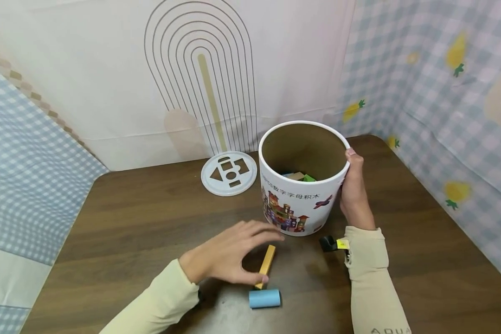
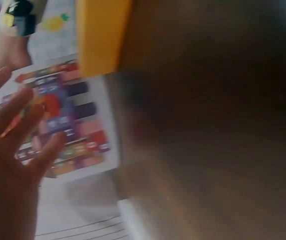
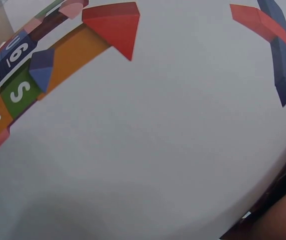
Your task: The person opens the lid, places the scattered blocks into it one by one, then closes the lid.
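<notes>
A white bucket [image 1: 338, 190] printed with toy-block pictures stands upright on the table, tall enough to hide most of the blocks [image 1: 296, 176] inside. My right hand [image 1: 355, 195] grips its right side, thumb at the rim, other fingers hidden behind the wall. In front of the bucket, a long yellow block [image 1: 269, 258] lies on the table. My left hand [image 1: 229, 253] hovers around it with fingers spread, the thumb overlapping its near end. Close by is a light-blue cylinder block [image 1: 265, 298] on its side. The left wrist view shows the yellow block [image 2: 102, 37] large, beyond spread fingers.
A round white lid [image 1: 210, 185] with shaped cutouts lies left of the bucket at the table's back edge. Patterned cloth [image 1: 300, 60] hangs behind and along both sides of the wooden table [image 1: 150, 208]. A small black device [image 1: 328, 243] is strapped at the right wrist.
</notes>
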Demonstrator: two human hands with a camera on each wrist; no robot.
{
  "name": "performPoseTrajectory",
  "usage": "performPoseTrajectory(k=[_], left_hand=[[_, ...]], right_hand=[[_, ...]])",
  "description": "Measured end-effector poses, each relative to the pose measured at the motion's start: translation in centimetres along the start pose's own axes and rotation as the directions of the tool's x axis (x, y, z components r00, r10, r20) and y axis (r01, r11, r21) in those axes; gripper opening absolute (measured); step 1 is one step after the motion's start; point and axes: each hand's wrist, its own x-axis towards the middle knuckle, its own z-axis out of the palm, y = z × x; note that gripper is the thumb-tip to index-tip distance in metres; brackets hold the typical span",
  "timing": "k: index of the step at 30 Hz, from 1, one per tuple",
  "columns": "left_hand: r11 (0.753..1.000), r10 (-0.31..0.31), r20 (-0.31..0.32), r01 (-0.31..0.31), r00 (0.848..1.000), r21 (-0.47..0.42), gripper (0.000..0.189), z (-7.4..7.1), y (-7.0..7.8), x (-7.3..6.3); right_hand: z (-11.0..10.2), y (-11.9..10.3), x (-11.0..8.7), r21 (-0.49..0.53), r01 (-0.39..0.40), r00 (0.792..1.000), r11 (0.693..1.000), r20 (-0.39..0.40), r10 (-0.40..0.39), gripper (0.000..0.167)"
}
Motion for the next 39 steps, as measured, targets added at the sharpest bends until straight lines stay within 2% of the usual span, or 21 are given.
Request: performPoseTrajectory(k=[2, 4, 8, 18, 21, 23, 28, 31, 35, 39], left_hand=[[0.997, -0.063, 0.104, 0.068, 0.993, -0.044, 0.084, 0.7, 0.0, -0.6], [0.993, -0.096, 0.167, 0.105, 0.981, -0.051, 0.086, 1.3, 0.0, -1.1], [0.992, -0.113, 0.203, 0.120, 0.973, -0.026, 0.083, 2.0, -0.3, -1.5], [0.993, -0.113, 0.181, 0.105, 0.977, 0.054, 0.083, 2.8, -0.7, -1.3], [0.991, -0.126, 0.182, 0.115, 0.975, 0.072, 0.085, 2.8, -0.7, -1.1], [0.987, -0.156, 0.186, 0.146, 0.970, 0.067, 0.090, 2.6, -0.6, -1.0], [0.965, -0.248, 0.190, 0.260, 0.950, -0.039, 0.103, 1.6, -0.3, -0.9], [0.950, -0.267, 0.180, 0.290, 0.947, -0.116, 0.102, 1.0, 0.0, -0.7], [0.946, -0.249, 0.140, 0.271, 0.958, -0.175, 0.100, -0.1, 0.7, -0.4], [0.955, -0.199, 0.049, 0.205, 0.979, -0.214, 0.103, -1.7, 1.2, -0.3]], right_hand=[[0.1, 0.0, 0.0, 0.005, 0.000, 1.000, 1.000, -0.002, 0.000, 0.052], [0.2, 0.0, -0.1, -0.003, -0.008, 1.000, 1.000, -0.005, 0.008, 0.052], [0.2, 0.0, -0.4, -0.034, -0.020, 1.000, 0.999, -0.009, 0.020, 0.055], [0.1, 0.0, -0.5, -0.043, -0.029, 1.000, 0.999, -0.014, 0.028, 0.057], [0.1, 0.0, -0.4, -0.024, -0.016, 1.000, 1.000, -0.006, 0.015, 0.059], [0.1, 0.0, -0.2, -0.017, -0.004, 1.000, 1.000, 0.009, 0.004, 0.060], [0.3, -0.1, 0.2, -0.013, 0.013, 0.999, 1.000, 0.033, -0.013, 0.061], [0.2, -0.1, 0.2, -0.019, 0.008, 1.000, 1.000, 0.017, -0.008, 0.059], [0.0, -0.1, -0.1, -0.045, -0.008, 1.000, 0.999, -0.004, 0.008, 0.059], [-0.2, 0.0, -0.4, -0.069, -0.014, 1.000, 0.998, -0.005, 0.014, 0.062]])
